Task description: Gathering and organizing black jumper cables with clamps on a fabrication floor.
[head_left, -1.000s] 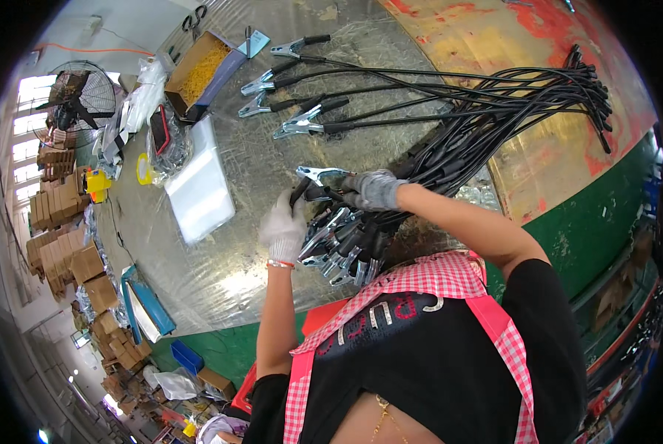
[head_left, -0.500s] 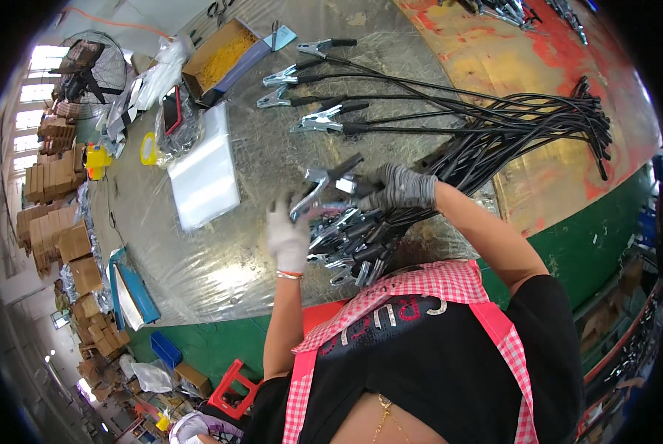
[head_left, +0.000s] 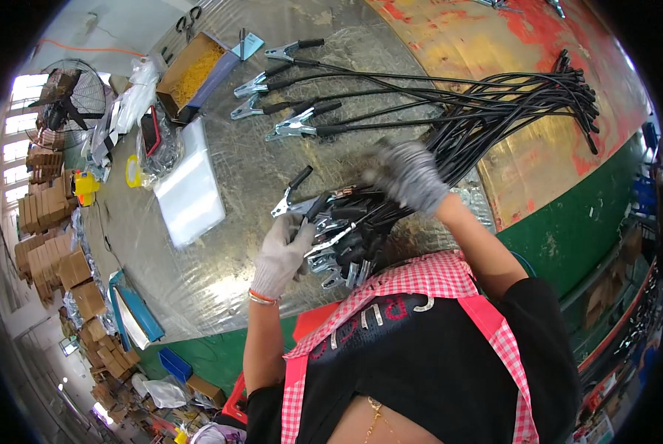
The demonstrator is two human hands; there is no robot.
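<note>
Sorting Clips From a Pile of Black Wires

Sitting at the shiny table (head_left: 220,296), the person worked with both hands in grey gloves. The landmark was the heap of metal clips (head_left: 339,237) on black wires, which lay right in front of the pink checked apron (head_left: 420,285).

The left hand (head_left: 283,255) rested on the near left edge of that heap, fingers curled around a clip or two. The right hand (head_left: 409,176) was blurred above the far right side of the heap, so I could not tell if it gripped anything or how far it was open. Past the heap, four single clips (head_left: 287,100) lay in a neat row, with their wires running off to the right. A clear plastic bag (head_left: 191,192) lay to the left of the heap.

A good way, I think, was to hold the heap still with one hand and draw out only one wire, slowly, so nothing got tangled. Pulling fast could drag many clips along.
</note>
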